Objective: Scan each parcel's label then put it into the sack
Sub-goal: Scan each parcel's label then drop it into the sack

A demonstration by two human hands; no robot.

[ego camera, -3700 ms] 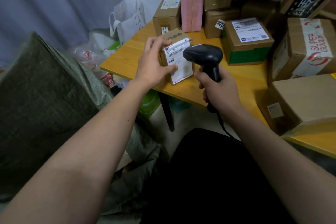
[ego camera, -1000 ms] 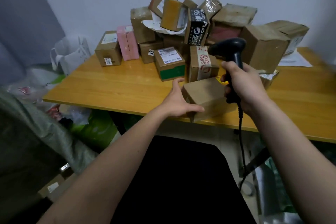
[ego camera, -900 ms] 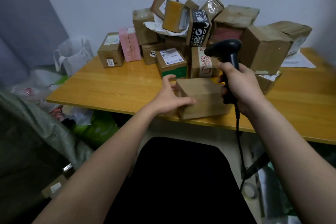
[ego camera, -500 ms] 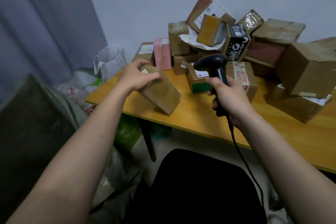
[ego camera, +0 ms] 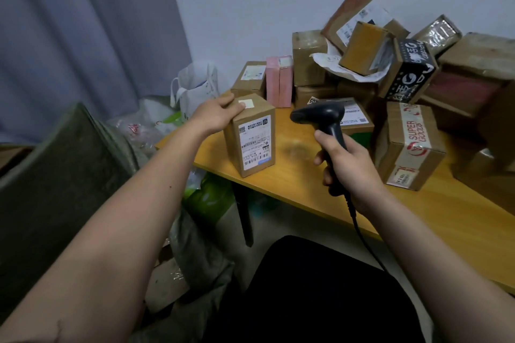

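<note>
The left hand (ego camera: pixel 216 117) lies over the top left edge of a tall brown parcel (ego camera: pixel 252 135), fingers curled down over the far side and thumb along the top, steadying it upright near the front left corner of the tabletop (ego camera: pixel 301 175). The parcel's white label (ego camera: pixel 255 142), printed with codes and barcodes, is on the side facing the person. The right hand (ego camera: pixel 349 166) is wrapped firmly round the grip of a black handheld scanner (ego camera: pixel 320 120), its cable (ego camera: pixel 365 239) trailing down toward the lap; the scanner's head sits just to the right of the parcel and points left, roughly toward the label though a little above it. The step in hand looks to be the scan itself: parcel presented, reader nearly lined up. The next move probably calls for dipping the scanner's nose onto one of the barcodes, or tilting the box to meet it, and then lifting the parcel leftward and down into the green woven sack (ego camera: pixel 61 189) that stands open beside the person's left arm, below the tabletop's edge. Further back, a heap of cartons waits against the wall, among them a box taped "SUPER GOODS" (ego camera: pixel 409 145), a pink box (ego camera: pixel 279 81) and a black printed box (ego camera: pixel 409 75), so much of the task appears to remain. A white carrier bag (ego camera: pixel 195 86) stands beyond the tabletop's left end.
</note>
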